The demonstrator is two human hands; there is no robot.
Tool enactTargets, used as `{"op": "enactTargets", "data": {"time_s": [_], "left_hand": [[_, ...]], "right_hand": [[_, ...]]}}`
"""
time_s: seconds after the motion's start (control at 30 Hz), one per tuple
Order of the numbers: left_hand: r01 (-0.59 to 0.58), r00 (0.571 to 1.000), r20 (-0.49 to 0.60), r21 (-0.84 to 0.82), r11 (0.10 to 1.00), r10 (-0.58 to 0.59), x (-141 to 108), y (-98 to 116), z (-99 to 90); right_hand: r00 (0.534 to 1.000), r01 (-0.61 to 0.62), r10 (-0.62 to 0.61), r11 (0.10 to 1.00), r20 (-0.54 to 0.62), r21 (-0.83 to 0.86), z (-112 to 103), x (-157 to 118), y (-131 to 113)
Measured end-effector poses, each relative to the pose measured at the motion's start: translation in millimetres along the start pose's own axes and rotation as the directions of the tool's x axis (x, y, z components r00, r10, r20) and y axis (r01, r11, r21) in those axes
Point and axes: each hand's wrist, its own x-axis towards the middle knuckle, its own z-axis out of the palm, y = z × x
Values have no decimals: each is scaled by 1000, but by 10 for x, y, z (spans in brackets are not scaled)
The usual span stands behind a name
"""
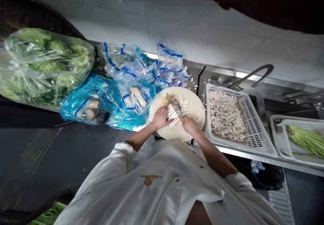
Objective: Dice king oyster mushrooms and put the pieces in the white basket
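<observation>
Left hand (160,117): half-curled; white strips (172,114) are pressed against the board (196,106).
Right hand (190,126): closed; the knife (175,106) is gripped.
Board: strips and diced bits (184,104) are parted by the blade.

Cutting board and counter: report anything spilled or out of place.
White diced bits lie scattered on the counter behind the cutting board, near crumpled plastic bags; they look spilled, since similar bits sit on the board or in the basket.

the right hand (189,125) gripped a knife (174,104) over white strips (172,114) that the left hand (160,118) held on a round board (179,134); diced pieces (184,104) lay beside the knife.
</observation>
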Motion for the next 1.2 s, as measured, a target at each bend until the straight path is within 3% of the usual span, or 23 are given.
{"op": "enactTargets", "data": {"time_s": [0.13,0.3,0.43,0.57,0.73,0.87,1.03,1.2], "left_hand": [[9,1000,-28,-20,1000,-10,-1,-51,-38],[-72,997,-26,-106,992,69,16,-100,-56],[-40,999,25,-90,995,43,1,-82,-63],[-50,998,44,-61,997,53,-84,-6,-92],[-57,997,61,3,998,57,-153,94,-87],[-96,992,87,2,995,95,-150,54,-132],[-101,990,97,-3,995,101,-143,10,-177],[-103,990,92,-21,994,104,-183,-38,-200]], "right_hand": [[1000,13,-13,1000,-1,-18,-39,-11,-37],[1000,23,-24,1000,-21,-17,-28,-132,-48],[1000,-20,21,999,24,-30,-32,-139,-128],[999,25,-26,999,-28,-35,-39,-169,-125],[999,2,-1,1000,47,-17,16,-168,-169],[1000,29,-29,999,-1,-34,13,-189,-164],[998,20,-20,1000,61,-5,35,-219,-185],[999,50,-50,998,-7,-23,42,-273,-184]]}}
